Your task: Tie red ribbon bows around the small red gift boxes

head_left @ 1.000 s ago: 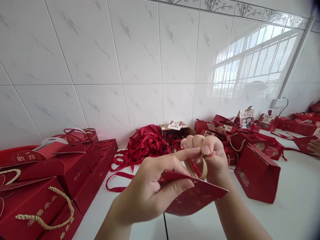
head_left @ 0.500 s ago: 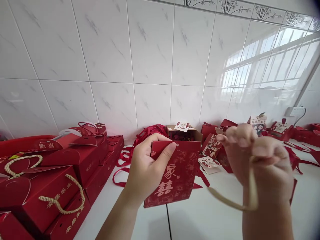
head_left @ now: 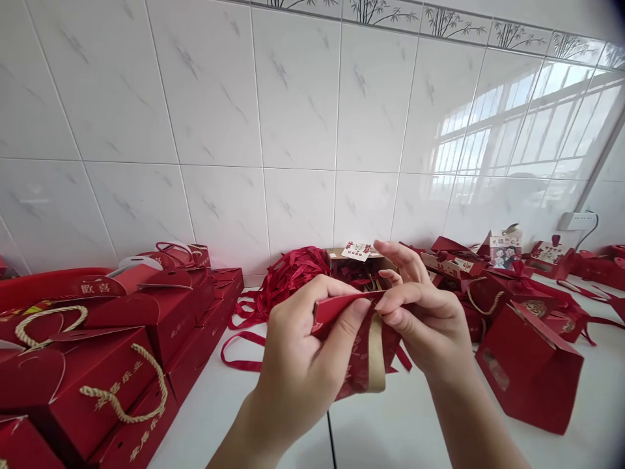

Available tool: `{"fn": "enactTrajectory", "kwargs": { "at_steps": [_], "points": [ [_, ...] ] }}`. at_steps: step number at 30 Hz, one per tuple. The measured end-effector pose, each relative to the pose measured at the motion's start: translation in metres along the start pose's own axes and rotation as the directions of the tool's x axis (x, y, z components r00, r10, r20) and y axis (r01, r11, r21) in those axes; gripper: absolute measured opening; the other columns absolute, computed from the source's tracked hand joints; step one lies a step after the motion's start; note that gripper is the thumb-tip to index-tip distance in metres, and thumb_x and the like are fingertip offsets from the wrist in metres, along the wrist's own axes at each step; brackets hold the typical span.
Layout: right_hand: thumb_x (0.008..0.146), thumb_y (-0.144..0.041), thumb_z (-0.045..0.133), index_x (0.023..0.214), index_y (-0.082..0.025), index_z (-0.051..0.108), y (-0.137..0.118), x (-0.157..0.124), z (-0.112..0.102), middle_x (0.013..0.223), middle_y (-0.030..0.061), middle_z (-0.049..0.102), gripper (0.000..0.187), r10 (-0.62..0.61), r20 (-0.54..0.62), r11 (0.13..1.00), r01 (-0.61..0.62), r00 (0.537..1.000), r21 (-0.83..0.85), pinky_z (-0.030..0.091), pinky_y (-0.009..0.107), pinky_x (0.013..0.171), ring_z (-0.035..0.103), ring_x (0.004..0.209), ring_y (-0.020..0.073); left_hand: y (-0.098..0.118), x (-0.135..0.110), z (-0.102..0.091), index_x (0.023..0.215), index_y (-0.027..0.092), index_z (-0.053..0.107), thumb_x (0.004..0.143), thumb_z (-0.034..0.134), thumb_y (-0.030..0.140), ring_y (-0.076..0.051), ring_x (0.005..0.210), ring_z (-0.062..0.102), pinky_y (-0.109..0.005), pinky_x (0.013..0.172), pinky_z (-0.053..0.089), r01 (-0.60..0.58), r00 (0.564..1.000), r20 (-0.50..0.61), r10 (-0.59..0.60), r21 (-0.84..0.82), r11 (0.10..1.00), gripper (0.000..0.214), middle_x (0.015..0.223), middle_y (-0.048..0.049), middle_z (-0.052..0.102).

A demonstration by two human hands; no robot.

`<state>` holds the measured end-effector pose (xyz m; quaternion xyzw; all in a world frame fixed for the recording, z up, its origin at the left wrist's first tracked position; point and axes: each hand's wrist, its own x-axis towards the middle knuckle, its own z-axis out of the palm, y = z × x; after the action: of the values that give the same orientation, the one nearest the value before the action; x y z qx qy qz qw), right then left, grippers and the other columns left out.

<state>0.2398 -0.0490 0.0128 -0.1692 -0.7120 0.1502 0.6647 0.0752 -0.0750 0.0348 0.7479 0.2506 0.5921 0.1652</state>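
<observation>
In the middle of the head view, my left hand (head_left: pixel 305 355) is closed around the upper edge of a red paper gift bag (head_left: pixel 358 368), its thumb pressed on the near face. At the bag's top edge, my right hand (head_left: pixel 427 316) pinches the end of a gold ribbon (head_left: pixel 375 358) between thumb and index finger, while its other fingers are raised. The ribbon hangs in a loop down the front of the bag. Both hands' fingertips are close together, and the holes at the bag's top are hidden by them.
Red gift boxes (head_left: pixel 112 384) with rope handles are stacked at left. Behind my hands lie a pile of red ribbons (head_left: pixel 295 277) and a cardboard box (head_left: pixel 336 255) with a printed card (head_left: pixel 358 251). A red house-shaped box (head_left: pixel 532 371) stands at right on the white table (head_left: pixel 415 423).
My right hand has moved left, bringing the gold ribbon to the bag's top edge. The left hand still grips the bag, now turned and tilted. The red house-shaped box at right is now uncovered.
</observation>
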Motion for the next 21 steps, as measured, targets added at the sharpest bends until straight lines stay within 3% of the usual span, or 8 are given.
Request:
{"fn": "enactTrajectory", "kwargs": {
  "at_steps": [9,12,14,16,18,21],
  "points": [
    [0.08,-0.022,0.07,0.081,-0.034,0.072,0.0046,-0.0008,0.0033,0.132,-0.0012,0.053,0.012,-0.04,-0.049,0.999,0.04,0.998,-0.011,0.041,0.045,0.099,0.037,0.134,0.0274,0.0011,-0.0035,0.006,0.087,0.02,0.061,0.087,0.058,0.017,-0.013,0.073,0.065,-0.022,0.064,0.051,-0.061,0.998,-0.02,0.062,0.026,0.998,0.004,0.072,0.0009,0.064],
    [0.077,-0.02,0.072,0.097,-0.035,0.069,0.0018,-0.0009,0.0075,0.126,0.0015,0.056,0.025,-0.042,-0.155,0.998,0.049,0.987,0.04,0.044,0.042,0.098,0.048,0.124,0.0247,0.0006,-0.0039,0.0061,0.088,0.019,0.059,0.083,0.063,0.02,-0.013,0.063,0.062,-0.024,0.058,0.05,-0.099,0.995,0.007,0.098,0.036,0.994,0.006,0.07,0.0005,0.064],
    [0.074,-0.022,0.076,0.109,-0.035,0.063,0.0004,-0.0008,0.0089,0.117,0.003,0.059,0.04,0.019,-0.205,0.993,0.006,0.979,0.12,0.049,0.039,0.092,0.057,0.108,0.0223,-0.0011,-0.0034,0.0055,0.091,0.02,0.059,0.081,0.065,0.017,-0.013,0.067,0.063,-0.025,0.061,0.052,-0.155,0.988,0.026,0.154,0.043,0.987,0.012,0.077,-0.0007,0.067],
    [0.072,-0.025,0.077,0.107,-0.032,0.062,-0.0002,-0.0007,0.0085,0.1,0.0032,0.063,0.039,0.115,-0.148,0.975,-0.083,0.982,0.207,0.053,0.035,0.078,0.062,0.09,0.0197,-0.0034,-0.0027,0.0042,0.095,0.022,0.059,0.081,0.062,0.01,-0.015,0.075,0.065,-0.027,0.067,0.053,-0.229,0.973,0.037,0.228,0.037,0.973,0.019,0.084,-0.0016,0.068],
    [0.074,-0.028,0.076,0.093,-0.027,0.065,-0.0004,-0.0008,0.0074,0.084,0.0024,0.063,0.022,0.178,-0.036,0.947,-0.161,0.983,0.278,0.053,0.031,0.068,0.061,0.078,0.0177,-0.0058,-0.0023,0.0025,0.096,0.024,0.06,0.08,0.061,0.005,-0.016,0.079,0.066,-0.027,0.069,0.054,-0.298,0.954,0.027,0.297,0.034,0.954,0.025,0.086,-0.0015,0.068],
    [0.077,-0.028,0.073,0.08,-0.024,0.066,-0.0015,-0.0012,0.0071,0.079,0.0024,0.062,0.009,0.169,0.047,0.926,-0.175,0.984,0.335,0.051,0.028,0.067,0.059,0.077,0.0163,-0.0083,-0.0029,-0.0002,0.096,0.025,0.059,0.076,0.062,0.002,-0.015,0.077,0.066,-0.025,0.065,0.055,-0.341,0.94,-0.004,0.342,0.05,0.939,0.03,0.086,-0.0008,0.068]
  ]
}}
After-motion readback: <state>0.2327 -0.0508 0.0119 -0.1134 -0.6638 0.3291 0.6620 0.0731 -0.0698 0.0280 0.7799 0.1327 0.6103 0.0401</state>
